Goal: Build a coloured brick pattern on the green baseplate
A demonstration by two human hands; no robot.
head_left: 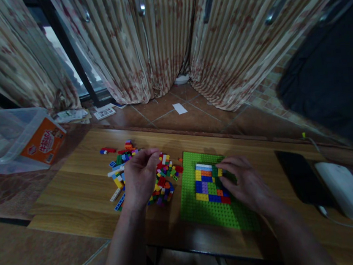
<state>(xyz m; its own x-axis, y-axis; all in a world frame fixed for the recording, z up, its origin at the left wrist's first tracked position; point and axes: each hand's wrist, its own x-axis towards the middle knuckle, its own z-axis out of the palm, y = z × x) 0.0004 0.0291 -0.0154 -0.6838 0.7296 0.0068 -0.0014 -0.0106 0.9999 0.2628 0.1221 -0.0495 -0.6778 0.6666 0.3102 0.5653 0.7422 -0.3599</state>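
My left hand [141, 174] is closed in a pinch over a loose heap of building bricks [163, 183]; anything between its fingertips is too small to make out. To the right lies a green studded baseplate [192, 211], carrying a roughly rectangular layer of coloured bricks [205, 186] in white, yellow, blue, purple, orange and red. My right hand [242, 180] reaches over the layer's right side, thumb and forefinger closed around a yellow brick [219, 172] at the upper right edge. Its fingers hide part of the bricks there.
The wooden table [75, 195] bears everything. A clear plastic box [8, 139] with an orange label stands at the far left. On the right lie a black phone-like slab [302, 177] and a white device [351, 193] with a cable. Striped curtains [168, 35] hang behind.
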